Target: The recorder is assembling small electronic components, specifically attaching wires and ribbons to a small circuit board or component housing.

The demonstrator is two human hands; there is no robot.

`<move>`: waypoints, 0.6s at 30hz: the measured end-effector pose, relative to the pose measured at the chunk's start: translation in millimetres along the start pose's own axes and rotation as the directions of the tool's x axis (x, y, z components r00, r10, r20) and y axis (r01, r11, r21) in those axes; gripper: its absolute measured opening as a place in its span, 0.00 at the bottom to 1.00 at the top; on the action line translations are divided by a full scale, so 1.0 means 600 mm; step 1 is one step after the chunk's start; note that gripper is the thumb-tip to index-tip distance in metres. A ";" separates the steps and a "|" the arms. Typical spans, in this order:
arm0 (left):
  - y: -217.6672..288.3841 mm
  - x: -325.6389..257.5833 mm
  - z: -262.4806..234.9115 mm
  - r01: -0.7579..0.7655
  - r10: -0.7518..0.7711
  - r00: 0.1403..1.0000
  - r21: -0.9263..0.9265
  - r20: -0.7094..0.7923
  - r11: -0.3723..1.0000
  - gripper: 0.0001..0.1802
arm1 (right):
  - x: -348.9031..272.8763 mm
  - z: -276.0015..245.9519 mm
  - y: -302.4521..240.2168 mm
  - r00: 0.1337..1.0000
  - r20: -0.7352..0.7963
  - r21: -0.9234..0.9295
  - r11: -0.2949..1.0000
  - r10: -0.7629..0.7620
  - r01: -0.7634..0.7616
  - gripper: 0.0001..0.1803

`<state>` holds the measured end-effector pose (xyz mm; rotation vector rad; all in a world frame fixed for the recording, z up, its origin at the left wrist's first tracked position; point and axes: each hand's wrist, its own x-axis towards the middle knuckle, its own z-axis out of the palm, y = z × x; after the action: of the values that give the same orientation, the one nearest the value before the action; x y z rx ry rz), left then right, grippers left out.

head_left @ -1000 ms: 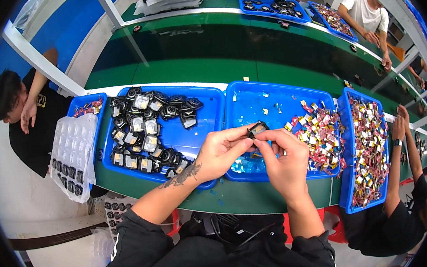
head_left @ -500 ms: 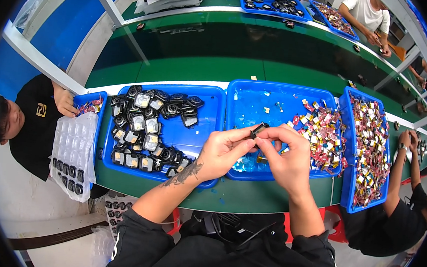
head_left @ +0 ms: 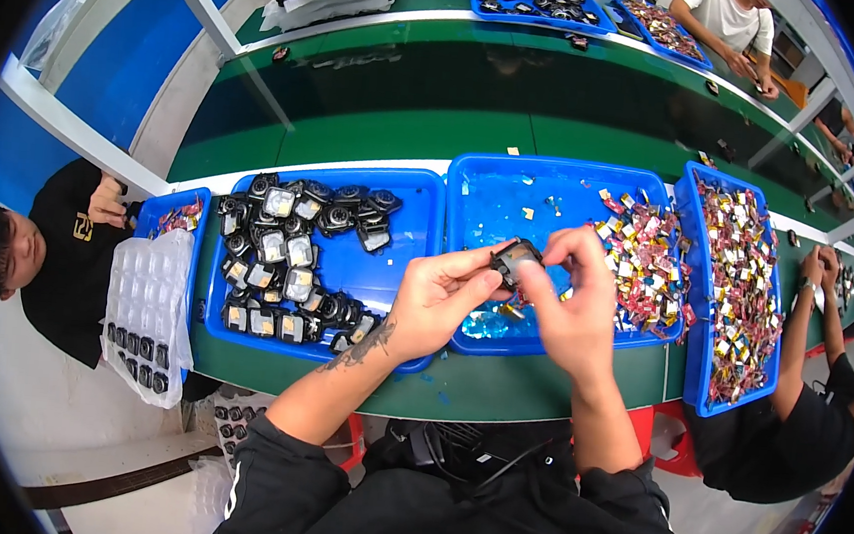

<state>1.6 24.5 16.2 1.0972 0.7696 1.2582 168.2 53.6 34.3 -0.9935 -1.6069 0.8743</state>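
My left hand [head_left: 436,303] grips a small black square housing [head_left: 517,265] between thumb and fingers, its flat greyish face turned up. Close against the housing's right side is my right hand [head_left: 579,309], its thumb blurred over the face and its forefinger bent; whether it grips anything is unclear. Both hands are above a blue tray [head_left: 515,174] with many small red, yellow and white parts [head_left: 642,269] heaped at its right. To the left, another blue tray [head_left: 402,270] holds a pile of similar black housings [head_left: 273,245].
A narrow blue tray [head_left: 703,394] of small red and white parts stands at the right. A clear blister tray [head_left: 150,285] with black units lies at the left, beside a seated person [head_left: 73,239]. Beyond runs a green belt [head_left: 388,128]; other people sit across and right.
The housing has turned so its flat face shows. My right fingers have lifted and spread from their pinch on it. The left person's hand has moved back from the small tray.
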 end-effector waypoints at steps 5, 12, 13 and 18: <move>0.006 0.007 0.000 -0.051 0.041 0.991 -0.077 -0.125 0.996 0.19 | -0.030 -0.028 0.006 0.967 0.071 0.288 0.923 0.245 -0.255 0.15; 0.008 0.004 0.006 -0.090 0.088 0.992 -0.015 -0.092 0.996 0.23 | -0.035 -0.023 0.002 0.935 0.160 0.459 0.814 0.316 -0.354 0.06; 0.006 0.002 0.006 -0.114 0.118 0.990 0.047 -0.079 0.992 0.23 | -0.033 -0.023 0.000 0.935 0.160 0.459 0.815 0.316 -0.354 0.06; 0.003 -0.003 0.002 -0.144 0.162 0.987 0.410 -0.009 0.901 0.18 | -0.017 -0.028 -0.011 0.991 0.115 0.082 0.994 0.066 -0.075 0.05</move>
<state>1.7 22.4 18.1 1.4978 1.0261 1.2869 185.1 42.5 40.2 -0.9600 -1.6214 1.0553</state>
